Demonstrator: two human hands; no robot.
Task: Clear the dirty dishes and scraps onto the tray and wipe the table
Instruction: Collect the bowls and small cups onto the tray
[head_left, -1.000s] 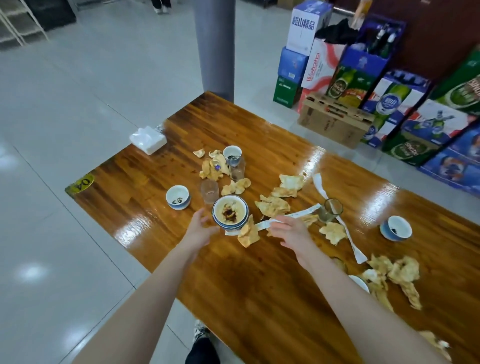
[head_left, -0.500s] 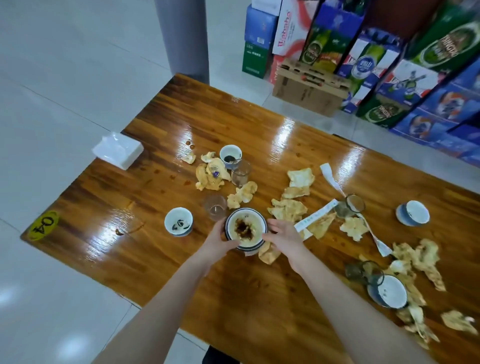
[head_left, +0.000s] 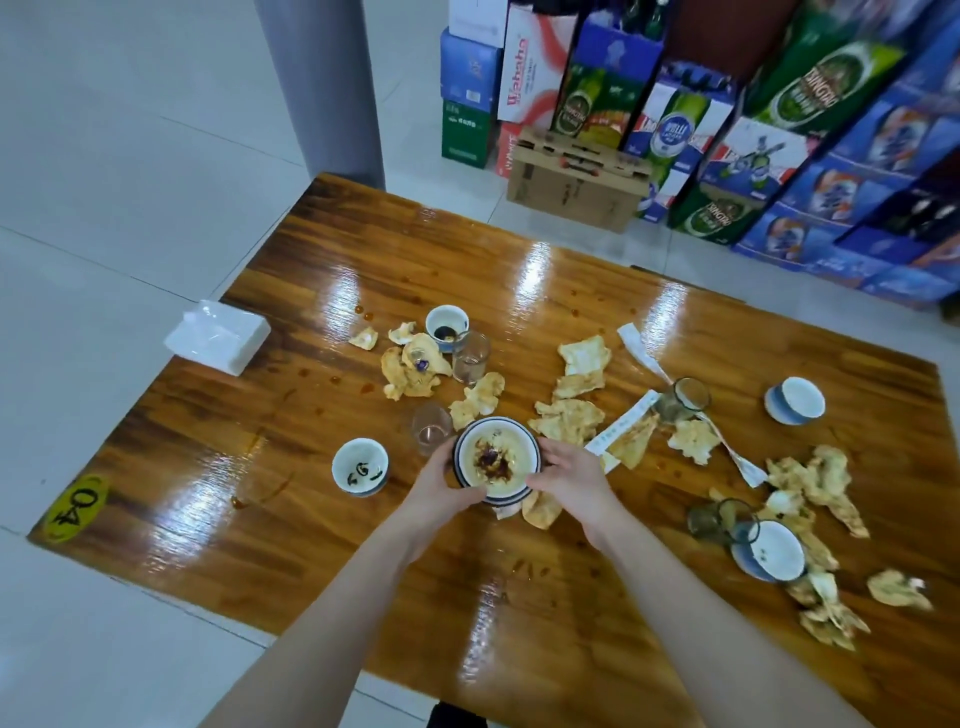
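At the table's (head_left: 363, 249) left corner sits a yellow sticker (head_left: 75, 509) marked 04, and a white napkin pack (head_left: 218, 336) overhangs the left edge. A small cup (head_left: 360, 466) with dark bits inside stands near the front. Just right of it, the left hand (head_left: 441, 480) curls its fingers round the left side of a blue-rimmed bowl (head_left: 496, 457) holding pale food with a dark smear. The right hand (head_left: 571, 475) wraps round the bowl's right side, so both hands grip it at the middle of the table; whether it is lifted cannot be told. A glass (head_left: 431, 428) stands just beside the left fingers. Behind lie crumpled scraps (head_left: 413, 366), another cup (head_left: 447, 322) and a second glass (head_left: 471, 357). Further right are more scraps (head_left: 571, 415), a paper strip (head_left: 641, 348), a tipped glass (head_left: 685, 397), a blue cup (head_left: 795, 400) and a tilted dish (head_left: 769, 551) among litter. Drink cartons (head_left: 675, 119) stand on the floor beyond.
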